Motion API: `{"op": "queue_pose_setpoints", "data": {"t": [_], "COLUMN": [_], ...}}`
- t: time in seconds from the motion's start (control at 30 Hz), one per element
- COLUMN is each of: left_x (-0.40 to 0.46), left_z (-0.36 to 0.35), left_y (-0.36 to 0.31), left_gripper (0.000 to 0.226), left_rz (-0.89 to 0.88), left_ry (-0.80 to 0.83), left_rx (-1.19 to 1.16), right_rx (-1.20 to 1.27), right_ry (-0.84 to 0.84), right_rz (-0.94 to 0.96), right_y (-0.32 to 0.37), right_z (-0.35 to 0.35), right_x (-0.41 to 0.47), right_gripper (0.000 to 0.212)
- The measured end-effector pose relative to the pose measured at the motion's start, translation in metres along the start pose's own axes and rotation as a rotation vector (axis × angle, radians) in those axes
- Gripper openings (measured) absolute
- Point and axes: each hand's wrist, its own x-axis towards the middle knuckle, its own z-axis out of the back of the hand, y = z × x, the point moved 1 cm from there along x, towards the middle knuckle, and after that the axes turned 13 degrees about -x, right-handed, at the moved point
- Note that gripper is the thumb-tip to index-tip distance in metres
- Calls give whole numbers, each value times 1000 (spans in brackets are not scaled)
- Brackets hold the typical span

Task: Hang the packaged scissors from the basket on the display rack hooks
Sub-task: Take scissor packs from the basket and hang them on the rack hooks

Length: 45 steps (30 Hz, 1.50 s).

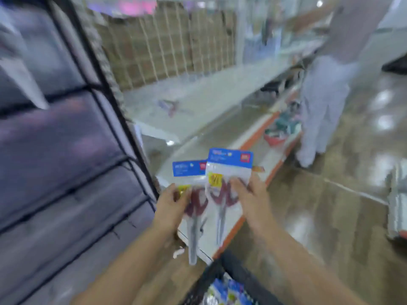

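You hold two packs of red-handled scissors upright over the shelf edge: your left hand [174, 203] grips one scissors pack [191, 194], your right hand [248, 199] pinches the other scissors pack [226, 172]. Below sits the black basket [240, 276], seemingly holding more packs through the blur.

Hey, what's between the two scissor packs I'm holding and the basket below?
Nothing but open air over the floor and shelf base edge in the head view; the scissor packs sit above the basket.
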Motion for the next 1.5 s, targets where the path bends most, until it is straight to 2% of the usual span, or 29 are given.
{"op": "queue_pose_setpoints", "data": {"t": [0.1,0.17,0.27,0.37,0.53,0.73,0.8,1.0,1.13,1.17,1.3,1.5], "left_x": [-11,-25,-49,-71,-88,-61,-40,29,64,72,101,127], "left_z": [48,79,120,154,198,240,257,292,307,312,332,348], "left_y": [-101,-155,-216,-244,-238,-213,-208,-213,-220,-221,-226,-223], "left_gripper": [27,28,15,8,13,24,26,33,35,36,33,18], "left_rz": [-100,-143,-213,-275,-271,-202,-187,-197,-241,-253,-279,-252], "left_ry": [-120,-176,-264,-324,-411,-508,-544,-590,-544,-540,-530,-489], "left_rx": [-69,-144,-264,-332,-366,-382,-400,-409,-420,-419,-426,-444], "right_rx": [-40,-30,26,108,157,115,84,69,60,70,127,130], "right_ry": [17,21,29,117,279,350,356,300,226,209,158,126], "right_rz": [194,298,378,393,377,269,249,285,290,297,357,374], "right_y": [117,179,249,290,303,293,294,317,337,341,363,381], "right_z": [0,-5,-20,-45,-99,-163,-183,-227,-255,-262,-281,-302], "right_x": [-2,-9,-22,-38,-58,-38,-21,31,63,71,94,118], "right_gripper": [3,6,9,8,10,17,25,21,43,42,9,16]}}
